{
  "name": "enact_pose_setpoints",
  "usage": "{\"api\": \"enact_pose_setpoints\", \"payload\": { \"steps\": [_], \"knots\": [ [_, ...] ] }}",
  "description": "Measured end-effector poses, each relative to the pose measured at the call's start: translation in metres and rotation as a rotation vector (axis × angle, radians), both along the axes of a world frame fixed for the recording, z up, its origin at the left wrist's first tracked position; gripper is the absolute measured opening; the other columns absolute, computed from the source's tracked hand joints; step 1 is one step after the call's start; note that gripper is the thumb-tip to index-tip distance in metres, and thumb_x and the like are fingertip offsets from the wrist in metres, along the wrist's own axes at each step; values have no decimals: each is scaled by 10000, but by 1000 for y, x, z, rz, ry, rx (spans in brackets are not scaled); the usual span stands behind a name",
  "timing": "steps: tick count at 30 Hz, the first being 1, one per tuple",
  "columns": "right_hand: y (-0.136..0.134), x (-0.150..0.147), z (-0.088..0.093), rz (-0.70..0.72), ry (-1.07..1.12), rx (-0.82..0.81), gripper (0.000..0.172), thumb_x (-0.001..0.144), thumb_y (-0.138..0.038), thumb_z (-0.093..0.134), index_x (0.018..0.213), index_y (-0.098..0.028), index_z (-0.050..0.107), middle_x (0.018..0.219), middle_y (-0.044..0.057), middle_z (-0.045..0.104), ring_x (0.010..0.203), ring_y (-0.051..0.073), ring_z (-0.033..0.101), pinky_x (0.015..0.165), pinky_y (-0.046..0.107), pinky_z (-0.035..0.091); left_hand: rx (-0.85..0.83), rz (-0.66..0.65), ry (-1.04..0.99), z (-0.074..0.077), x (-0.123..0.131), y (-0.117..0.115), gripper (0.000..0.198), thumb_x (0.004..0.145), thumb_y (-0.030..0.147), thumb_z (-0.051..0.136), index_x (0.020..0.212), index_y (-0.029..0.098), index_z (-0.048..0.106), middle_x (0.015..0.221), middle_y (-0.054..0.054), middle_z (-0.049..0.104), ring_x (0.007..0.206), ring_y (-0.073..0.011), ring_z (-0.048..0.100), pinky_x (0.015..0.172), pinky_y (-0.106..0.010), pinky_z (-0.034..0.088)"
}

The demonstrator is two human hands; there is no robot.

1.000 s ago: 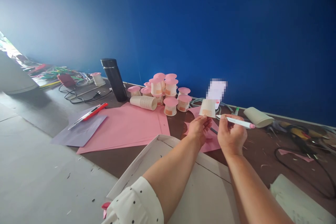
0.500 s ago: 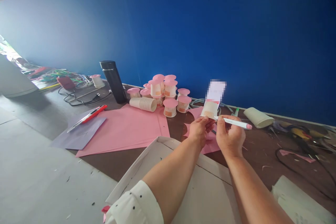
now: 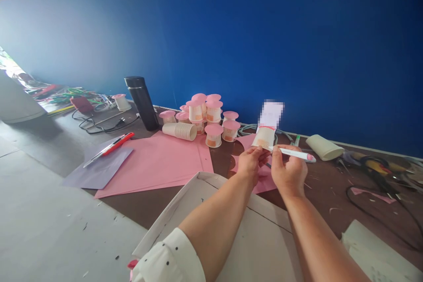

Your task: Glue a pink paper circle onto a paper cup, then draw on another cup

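A white paper cup (image 3: 265, 134) with an orange-coloured patch is pinched in my left hand (image 3: 251, 162), its rim end toward me. My right hand (image 3: 291, 172) is closed around a white marker (image 3: 295, 153) with a pink end. The marker's tip meets the lower right edge of the cup. Behind the cup stands a pale slip (image 3: 272, 114) whose content is blurred. Beneath my hands lies cut pink paper (image 3: 264, 180). Left of them are several finished-looking cups with round pink tops (image 3: 214, 130), some stacked on others.
A nested stack of plain cups (image 3: 180, 131) lies on its side by pink sheets (image 3: 158, 158). Left are a red utility knife (image 3: 115, 144) on purple paper (image 3: 112, 169) and a black flask (image 3: 142, 103). A white board (image 3: 261, 238) lies beneath my forearms; cables (image 3: 373, 211) are at right.
Almost nothing differs. The cup and the marker have shifted very slightly, with the marker tip still at the cup's edge.
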State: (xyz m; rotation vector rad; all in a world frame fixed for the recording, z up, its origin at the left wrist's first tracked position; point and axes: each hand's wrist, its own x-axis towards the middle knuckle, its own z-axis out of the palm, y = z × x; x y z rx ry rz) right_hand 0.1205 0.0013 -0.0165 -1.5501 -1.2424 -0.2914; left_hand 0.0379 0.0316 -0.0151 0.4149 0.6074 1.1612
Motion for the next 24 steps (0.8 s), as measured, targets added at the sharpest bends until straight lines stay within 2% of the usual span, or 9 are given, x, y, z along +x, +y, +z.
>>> {"api": "enact_pose_setpoints", "payload": {
  "steps": [24],
  "knots": [
    [0,0,0,2,7,-25,253,824,-400,513,859,-169,611,811,105,661,747,223,605,700,345,461,-3,12,20,-1,0,0,176,676,268,729,678,125,626,699,-65,661,677,-132,628,747,-274,480]
  ]
}}
